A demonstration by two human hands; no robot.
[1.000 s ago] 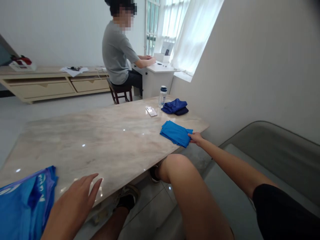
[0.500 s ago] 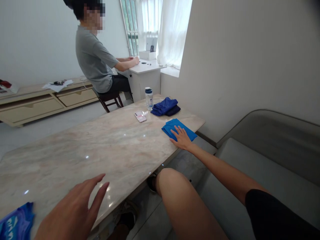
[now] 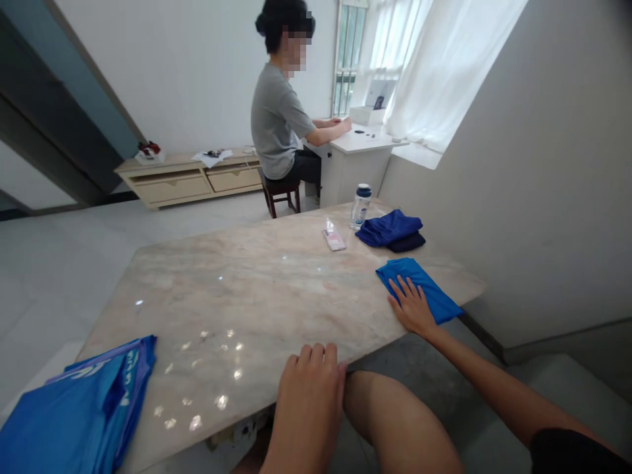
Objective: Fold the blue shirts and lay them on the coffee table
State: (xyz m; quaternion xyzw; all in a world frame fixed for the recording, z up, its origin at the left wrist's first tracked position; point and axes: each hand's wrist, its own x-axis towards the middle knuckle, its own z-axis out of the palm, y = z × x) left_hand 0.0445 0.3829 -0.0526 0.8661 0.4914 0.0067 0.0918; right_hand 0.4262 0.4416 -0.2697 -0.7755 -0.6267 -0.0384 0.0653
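Note:
My right hand (image 3: 412,308) lies with its fingers spread flat on a folded bright blue cloth (image 3: 437,293) near the table's right end. My left hand (image 3: 310,401) is at the table's near edge beside my knee. Its fingers are together and bent, with nothing visible in them. A stack of folded blue and purple fabric (image 3: 69,415), with white print on it, lies at the table's near left. Past the bright blue cloth is a bundle of dark blue fabric (image 3: 392,229).
A clear water bottle (image 3: 361,209) with a dark blue lid and a pink phone (image 3: 334,237) stand and lie on the marble table (image 3: 237,283). Beyond, a person (image 3: 281,125) sits at a white desk (image 3: 363,141). A low cabinet (image 3: 172,187) lines the far wall.
The view has turned left, bringing more of the folded stack into sight. My left hand has moved right to the table edge, its fingers drawn together. My right hand stays on the bright blue cloth.

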